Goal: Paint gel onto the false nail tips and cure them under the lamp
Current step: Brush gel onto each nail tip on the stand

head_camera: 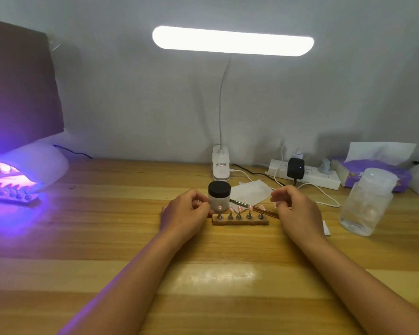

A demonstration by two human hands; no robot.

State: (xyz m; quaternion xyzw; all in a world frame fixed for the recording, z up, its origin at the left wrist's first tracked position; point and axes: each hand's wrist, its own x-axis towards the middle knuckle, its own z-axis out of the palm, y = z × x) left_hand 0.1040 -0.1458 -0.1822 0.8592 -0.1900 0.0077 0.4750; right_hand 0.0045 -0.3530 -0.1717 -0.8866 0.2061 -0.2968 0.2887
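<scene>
Nail tips point(239, 209) judged light, fragile; lift base point(240, 222) by three and nine o'clock ends. Left hand point(185, 213) grip unclear; right hand point(296, 211) slack.

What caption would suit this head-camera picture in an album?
Left hand and right hand flank a wooden strip of pink nail tips; the curing lamp glows purple nearby.

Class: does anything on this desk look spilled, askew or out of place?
Nothing spilled. At far left, a wooden strip of nail stands lies at the mouth of the lit white curing lamp, seemingly not fully under it.
</scene>
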